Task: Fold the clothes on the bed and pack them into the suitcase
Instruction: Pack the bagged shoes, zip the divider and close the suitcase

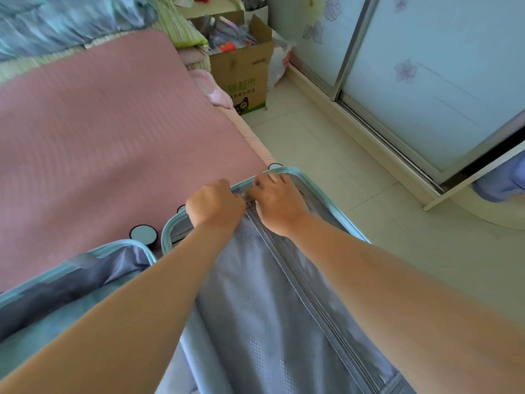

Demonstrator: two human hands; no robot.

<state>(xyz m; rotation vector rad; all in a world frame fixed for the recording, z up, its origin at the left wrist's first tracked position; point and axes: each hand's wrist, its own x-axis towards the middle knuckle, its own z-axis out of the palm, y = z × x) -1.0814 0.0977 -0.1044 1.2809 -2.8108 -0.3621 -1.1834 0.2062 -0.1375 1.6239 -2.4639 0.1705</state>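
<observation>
A light blue suitcase (167, 233) lies open on the pink bed sheet (99, 137), its two halves side by side. The right half is covered by a grey-blue zippered divider (264, 294) with a zipper running down its middle. My left hand (214, 204) is closed on the divider fabric at the zipper's far end, by the suitcase rim. My right hand (274, 199) pinches the same spot from the right side, at the zipper's top. The left half (56, 302) shows loose grey lining and a teal inside. Both forearms stretch across the case.
A cardboard box (241, 66) full of small items stands on the floor by the bed's far corner, with a white plastic bag beside it. Sliding wardrobe doors (426, 81) run along the right. Pale floor tiles (326, 155) lie between bed and wardrobe. A blue quilt (56, 21) is bunched at the bed's head.
</observation>
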